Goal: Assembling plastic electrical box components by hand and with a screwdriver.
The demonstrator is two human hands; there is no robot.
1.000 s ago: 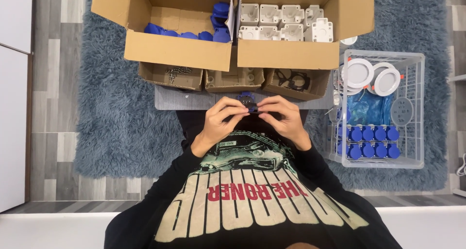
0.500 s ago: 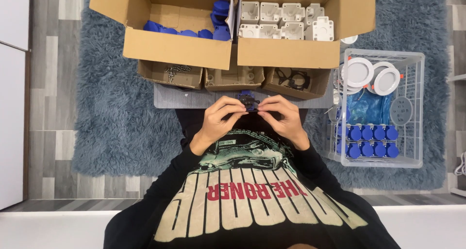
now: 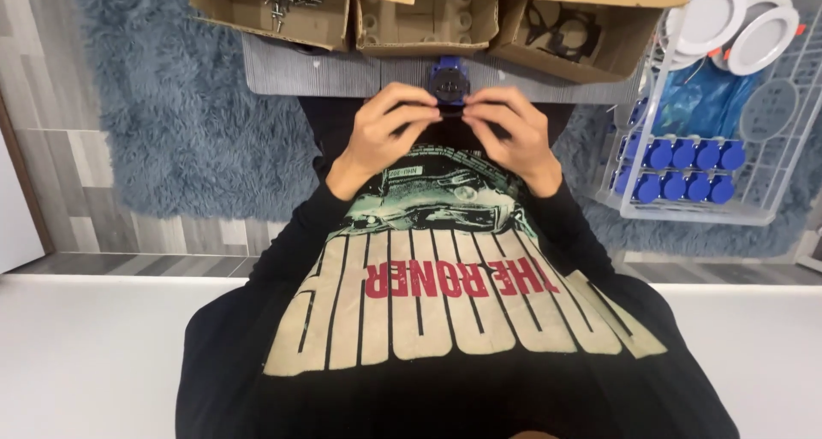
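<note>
Your left hand and right hand are both pinching the same small blue part between the fingertips, held up in front of your chest over the edge of the grey board. It's a chunky round plastic piece with a dark face. Just past it sit three open cardboard trays with small bits in them. Off to the right, a clear wire-look crate holds rows of blue caps and white discs. Shaggy blue rug underneath.
</note>
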